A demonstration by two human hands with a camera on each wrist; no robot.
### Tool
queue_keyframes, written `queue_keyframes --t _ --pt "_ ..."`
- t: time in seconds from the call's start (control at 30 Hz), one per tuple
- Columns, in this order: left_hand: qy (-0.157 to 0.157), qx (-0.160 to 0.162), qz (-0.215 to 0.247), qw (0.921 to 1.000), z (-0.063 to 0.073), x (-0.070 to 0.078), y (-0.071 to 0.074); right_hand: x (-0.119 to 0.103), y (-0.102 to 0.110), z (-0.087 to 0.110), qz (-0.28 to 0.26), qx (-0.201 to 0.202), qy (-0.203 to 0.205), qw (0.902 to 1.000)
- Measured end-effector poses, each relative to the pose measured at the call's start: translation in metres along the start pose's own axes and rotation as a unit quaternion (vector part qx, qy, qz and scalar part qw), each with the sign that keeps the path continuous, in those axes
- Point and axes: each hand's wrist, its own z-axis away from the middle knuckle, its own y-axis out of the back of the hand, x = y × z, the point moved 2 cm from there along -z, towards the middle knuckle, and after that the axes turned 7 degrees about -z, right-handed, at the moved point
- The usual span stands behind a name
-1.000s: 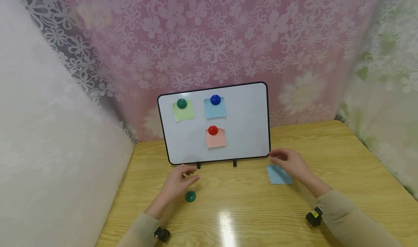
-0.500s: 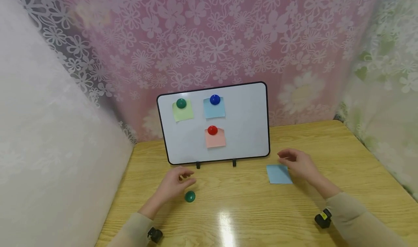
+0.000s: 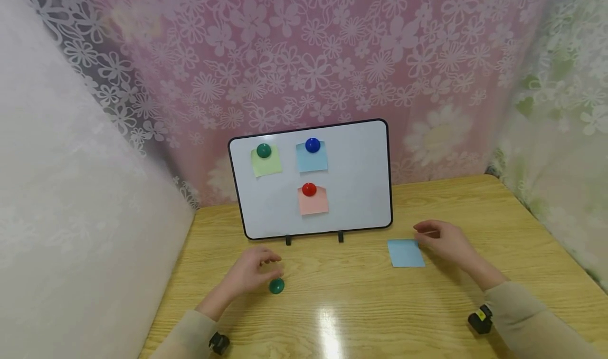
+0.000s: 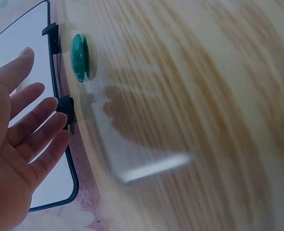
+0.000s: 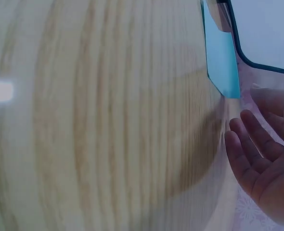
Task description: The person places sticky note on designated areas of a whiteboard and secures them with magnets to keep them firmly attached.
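My left hand (image 3: 249,269) is over the table left of the middle, fingers loosely bent and nothing in them. Just by its thumb tip lies a round green magnet (image 3: 277,285), which the left wrist view shows apart from the fingers. On the right, a light blue sticky note (image 3: 406,253) lies flat on the table. My right hand (image 3: 446,240) is at the note's upper right corner, fingers relaxed and holding nothing. In the right wrist view that hand (image 5: 267,154) has its fingers spread a little, beside the blue note (image 5: 221,57).
A black-framed whiteboard (image 3: 361,179) stands on small black feet (image 3: 340,236) at the back. On it, a green magnet (image 3: 264,150) holds a green note (image 3: 267,164), a blue magnet (image 3: 312,144) a blue note (image 3: 312,161), and a red magnet (image 3: 309,189) a pink note (image 3: 313,205).
My right hand has moved right, away from the whiteboard's lower corner, uncovering the blue note. My left hand has drawn slightly left and down toward the green magnet. The notes and magnets stay put.
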Motion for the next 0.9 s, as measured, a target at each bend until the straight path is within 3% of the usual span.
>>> queue_keyframes --t 0.23,0.5,0.9 --pt "0.010 -0.041 -0.012 0.9990 0.006 -0.002 -0.004 0.002 0.001 0.003 0.025 -0.013 0.009 0.9996" --pt "-0.010 -0.054 -0.033 0.9979 0.010 -0.002 -0.007 0.003 -0.002 0.004 0.027 -0.037 0.026 0.9986" --pt "-0.016 -0.075 -0.064 0.9950 0.015 -0.001 -0.009 0.006 -0.004 0.001 0.045 -0.041 0.038 0.9974"
